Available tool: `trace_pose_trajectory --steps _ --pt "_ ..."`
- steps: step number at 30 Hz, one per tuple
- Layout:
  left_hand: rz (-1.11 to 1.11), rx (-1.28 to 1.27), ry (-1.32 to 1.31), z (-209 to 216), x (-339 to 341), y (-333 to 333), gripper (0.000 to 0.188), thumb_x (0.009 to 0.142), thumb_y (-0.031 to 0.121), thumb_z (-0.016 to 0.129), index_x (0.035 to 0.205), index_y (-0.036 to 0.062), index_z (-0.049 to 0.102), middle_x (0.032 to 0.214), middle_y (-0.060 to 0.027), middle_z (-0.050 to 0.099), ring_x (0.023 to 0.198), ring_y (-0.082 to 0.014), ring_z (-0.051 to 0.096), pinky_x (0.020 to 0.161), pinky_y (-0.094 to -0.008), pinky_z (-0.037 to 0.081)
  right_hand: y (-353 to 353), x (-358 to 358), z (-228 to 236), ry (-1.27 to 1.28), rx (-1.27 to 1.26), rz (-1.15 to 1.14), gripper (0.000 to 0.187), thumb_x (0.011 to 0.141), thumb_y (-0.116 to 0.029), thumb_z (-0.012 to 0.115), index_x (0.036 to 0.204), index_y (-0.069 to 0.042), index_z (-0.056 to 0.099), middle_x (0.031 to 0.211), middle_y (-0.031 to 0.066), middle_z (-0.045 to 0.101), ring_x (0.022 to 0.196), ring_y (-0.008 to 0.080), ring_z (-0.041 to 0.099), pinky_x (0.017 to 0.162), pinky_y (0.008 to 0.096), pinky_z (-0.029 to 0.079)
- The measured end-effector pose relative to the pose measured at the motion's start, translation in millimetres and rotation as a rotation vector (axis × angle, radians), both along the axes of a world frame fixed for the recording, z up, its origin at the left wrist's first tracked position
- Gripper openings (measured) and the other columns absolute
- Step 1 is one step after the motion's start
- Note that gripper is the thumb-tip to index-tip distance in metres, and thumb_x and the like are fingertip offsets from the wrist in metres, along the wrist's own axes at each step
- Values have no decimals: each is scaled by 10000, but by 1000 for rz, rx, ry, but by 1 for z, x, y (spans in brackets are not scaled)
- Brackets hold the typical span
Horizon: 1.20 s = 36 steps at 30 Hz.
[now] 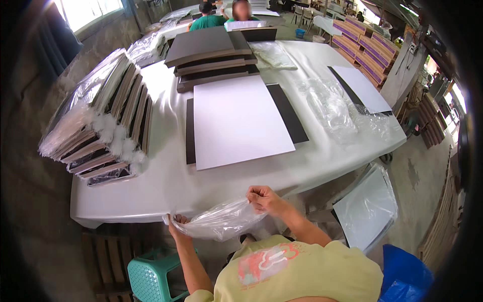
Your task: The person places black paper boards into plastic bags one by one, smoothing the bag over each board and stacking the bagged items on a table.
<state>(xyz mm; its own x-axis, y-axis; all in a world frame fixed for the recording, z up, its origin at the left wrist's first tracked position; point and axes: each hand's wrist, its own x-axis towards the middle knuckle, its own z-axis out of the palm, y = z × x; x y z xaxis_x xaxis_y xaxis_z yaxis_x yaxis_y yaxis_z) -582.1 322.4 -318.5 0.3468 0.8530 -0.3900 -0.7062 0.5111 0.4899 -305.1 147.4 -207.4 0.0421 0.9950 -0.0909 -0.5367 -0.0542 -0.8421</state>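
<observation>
Between my two hands a clear plastic bag (221,221) is stretched, just off the near edge of the covered table. My left hand (178,224) grips one end of it, fingers closed. At the other end my right hand (262,199) pinches the plastic with curled fingers. Beyond them a white sheet (239,123) lies on black boards (288,113), whose edges show at both sides. Behind it rises a stack of dark boards (209,50) with pale edges.
A tall pile of plastic-wrapped boards (108,113) stands on the left. Loose clear plastic (329,108) and another white sheet (359,88) lie on the right. A bagged white sheet (366,206) is beside the table, a green stool (151,277) at lower left. Two people in green sit beyond.
</observation>
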Motion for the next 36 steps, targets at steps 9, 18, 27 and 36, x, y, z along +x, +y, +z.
trace_pose_trajectory --steps 9,18,27,36 --pt "-329 332 391 90 108 -57 325 788 122 606 1078 20 499 1006 -97 562 959 -209 533 842 -340 435 18 -11 44 382 90 -379 227 905 -292 438 802 -100 500 557 -32 418 393 62 336 416 218 366" --pt "-116 -40 -110 51 101 -10 196 882 97 435 686 97 446 576 26 414 592 -90 442 695 -272 436 -6 43 55 365 140 -744 177 886 -302 481 842 -135 523 566 -36 441 361 26 314 318 175 285" --pt "561 -58 703 -8 -111 50 288 817 329 550 700 67 522 497 11 346 368 -111 306 328 -263 232 -97 113 18 219 210 -974 163 878 -284 497 847 -129 537 536 -42 412 333 26 275 292 172 225" --pt "-359 937 919 183 44 -30 554 703 208 704 1156 7 457 952 -112 599 880 -222 579 760 -277 471 -29 18 78 -611 156 -297 82 815 -105 589 864 -52 627 696 13 615 500 27 424 445 189 341"
